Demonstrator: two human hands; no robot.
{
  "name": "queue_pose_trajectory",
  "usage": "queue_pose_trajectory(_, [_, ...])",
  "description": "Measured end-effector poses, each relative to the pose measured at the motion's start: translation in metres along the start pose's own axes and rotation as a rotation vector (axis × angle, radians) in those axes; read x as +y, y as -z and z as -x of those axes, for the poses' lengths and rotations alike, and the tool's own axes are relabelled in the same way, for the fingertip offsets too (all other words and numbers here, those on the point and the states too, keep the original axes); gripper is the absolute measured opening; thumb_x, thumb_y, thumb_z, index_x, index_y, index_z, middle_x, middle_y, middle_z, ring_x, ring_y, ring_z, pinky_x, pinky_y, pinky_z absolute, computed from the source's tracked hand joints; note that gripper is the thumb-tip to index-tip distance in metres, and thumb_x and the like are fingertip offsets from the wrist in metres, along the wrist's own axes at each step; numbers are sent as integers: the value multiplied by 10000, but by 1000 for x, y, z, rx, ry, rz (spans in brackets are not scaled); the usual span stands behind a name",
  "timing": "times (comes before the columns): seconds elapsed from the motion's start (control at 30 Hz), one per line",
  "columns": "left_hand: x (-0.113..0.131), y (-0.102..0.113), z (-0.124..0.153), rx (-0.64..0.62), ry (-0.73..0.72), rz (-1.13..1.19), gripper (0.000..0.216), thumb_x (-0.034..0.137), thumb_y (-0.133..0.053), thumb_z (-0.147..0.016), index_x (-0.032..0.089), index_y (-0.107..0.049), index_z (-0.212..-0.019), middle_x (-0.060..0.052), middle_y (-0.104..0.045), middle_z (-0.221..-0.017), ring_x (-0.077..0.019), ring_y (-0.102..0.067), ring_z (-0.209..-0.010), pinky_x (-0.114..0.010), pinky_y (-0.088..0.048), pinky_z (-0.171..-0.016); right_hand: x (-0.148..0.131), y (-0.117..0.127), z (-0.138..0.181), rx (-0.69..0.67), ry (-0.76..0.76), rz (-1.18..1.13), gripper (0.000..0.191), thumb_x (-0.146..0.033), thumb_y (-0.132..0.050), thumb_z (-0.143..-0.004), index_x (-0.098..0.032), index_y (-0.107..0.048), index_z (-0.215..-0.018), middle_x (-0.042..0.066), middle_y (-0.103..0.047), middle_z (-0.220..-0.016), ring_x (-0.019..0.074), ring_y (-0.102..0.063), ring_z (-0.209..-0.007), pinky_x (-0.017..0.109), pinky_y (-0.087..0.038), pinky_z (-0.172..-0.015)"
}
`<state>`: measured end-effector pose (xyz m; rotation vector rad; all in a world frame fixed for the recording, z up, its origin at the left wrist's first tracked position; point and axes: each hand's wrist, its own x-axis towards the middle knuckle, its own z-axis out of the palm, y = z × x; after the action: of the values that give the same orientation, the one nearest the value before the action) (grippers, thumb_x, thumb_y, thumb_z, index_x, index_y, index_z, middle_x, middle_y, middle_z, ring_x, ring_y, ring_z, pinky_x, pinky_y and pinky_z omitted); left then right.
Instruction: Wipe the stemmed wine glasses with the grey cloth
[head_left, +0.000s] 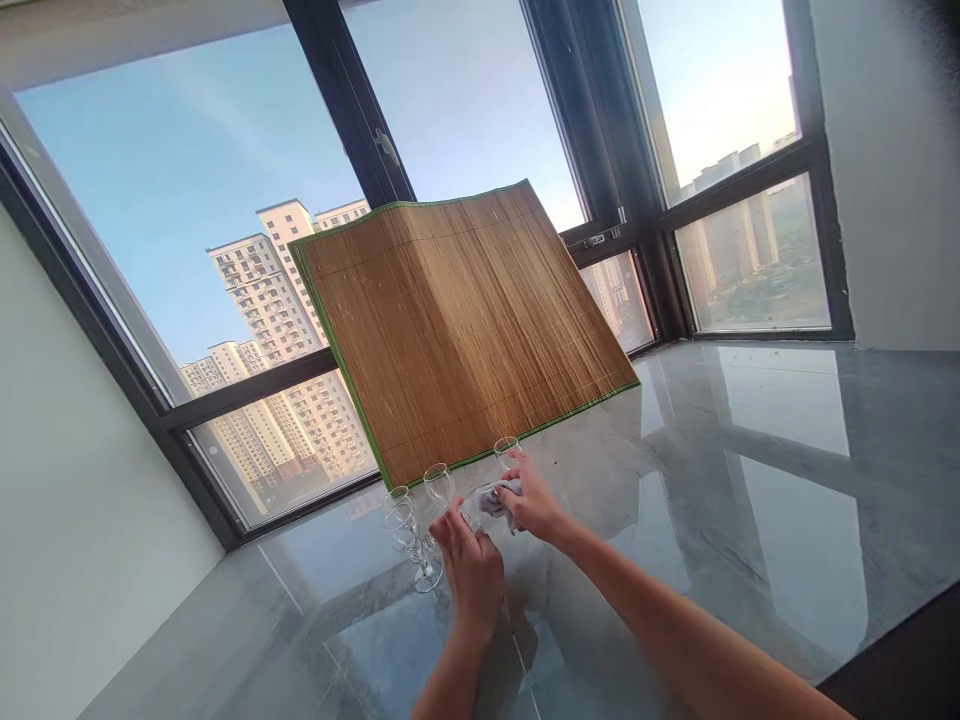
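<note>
My left hand (472,570) is closed, its fingers curled around a small clear glass (468,515) that they mostly hide. Bunched in my right hand (536,500) is a pale grey cloth (491,498), pressed up near that glass. To the left of my left hand, several clear stemmed glasses (398,510) stand close together, overlapping in view. Another glass (439,484) rises just beyond my left fingertips. Behind my right fingers the rim of a further glass (507,446) shows, its lower part hidden.
A brown slatted mat (465,330) with green edging stands upright behind the glasses, leaning toward the dark-framed windows (352,100). The glossy grey stone surface (600,590) reflects the windows. White walls (90,480) bound it at the left and right.
</note>
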<state>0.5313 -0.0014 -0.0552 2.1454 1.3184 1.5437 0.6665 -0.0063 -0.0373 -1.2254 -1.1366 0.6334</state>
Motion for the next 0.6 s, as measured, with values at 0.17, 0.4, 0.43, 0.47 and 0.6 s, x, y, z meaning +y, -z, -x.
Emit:
queue_pose_trajectory(0.17, [1, 2, -1, 38, -25, 3, 468, 40, -387, -790, 189, -476, -1225, -113, -469, -1115, -254, -470, -1118, -409, -415, -980, -11, 3, 4, -180, -151, -146, 603, -328, -577, -784, -283, -287, -1311, -8, -584, -874, 113, -555, -467, 209, -380, -339])
queue_pose_trajectory(0.4, [-1, -2, 1, 4, -37, -3, 476, 46, -413, -776, 186, -472, -1227, -122, -464, -1152, -272, -443, -1178, -424, -391, -1015, -2, -1, -1, 80, 74, 31, 416, -191, -559, -715, -206, -460, -1118, -45, -539, -721, 114, -529, -546, 236, -424, -493])
queue_pose_trajectory(0.43, [0, -2, 1, -1, -39, -7, 473, 46, -409, -777, 184, -472, -1225, -122, -462, -1153, -270, -440, -1181, -421, -385, -1020, -2, -1, -1, 109, 113, 63, 392, -174, -557, -704, -203, -480, -1088, -45, -536, -711, 119, -537, -579, 243, -437, -535])
queue_pose_trajectory(0.47, [0, -3, 1, -5, -37, -11, 469, 49, -406, -780, 182, -469, -1226, -124, -458, -1158, -269, -436, -1184, -420, -381, -1022, -2, -1, 0, 122, 145, 80, 376, -165, -556, -699, -201, -496, -1068, -42, -536, -712, 121, -540, -598, 247, -441, -560])
queue_pose_trajectory(0.6, [0, -3, 0, -1, 80, 9, 461, 91, -424, -788, 173, -432, -1242, -139, -447, -1203, -272, -424, -1186, -437, -382, -1011, -11, 1, 3, -6, 153, -113, 407, -227, -579, -720, -209, -497, -1118, -46, -537, -749, 91, -481, -511, 222, -391, -464])
